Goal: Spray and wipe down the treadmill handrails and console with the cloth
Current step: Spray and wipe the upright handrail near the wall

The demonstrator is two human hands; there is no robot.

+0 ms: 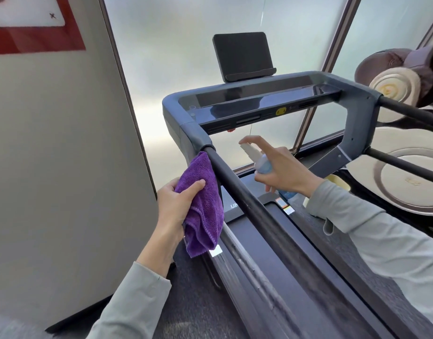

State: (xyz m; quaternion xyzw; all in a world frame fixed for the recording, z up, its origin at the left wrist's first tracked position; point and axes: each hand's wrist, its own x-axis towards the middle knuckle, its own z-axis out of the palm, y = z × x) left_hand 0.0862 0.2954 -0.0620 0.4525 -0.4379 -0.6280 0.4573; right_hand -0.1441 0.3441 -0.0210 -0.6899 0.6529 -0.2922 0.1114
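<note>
While the left hand (172,204) grips a purple cloth (202,206) touching the near-left handrail (237,189), the right hand (281,167) clasps a spray bottle (258,160), forefinger on its nozzle, aimed left at that rail. Mist could drift past onto the frosted window (186,57) or console (247,99). The bottle's base hides behind the hand; the right rail (413,113) runs out of frame.

Bright diffuse daylight through frosted window (186,33), glossy console (254,96) reflections, wide-angle bending at edges, slight softness
</note>
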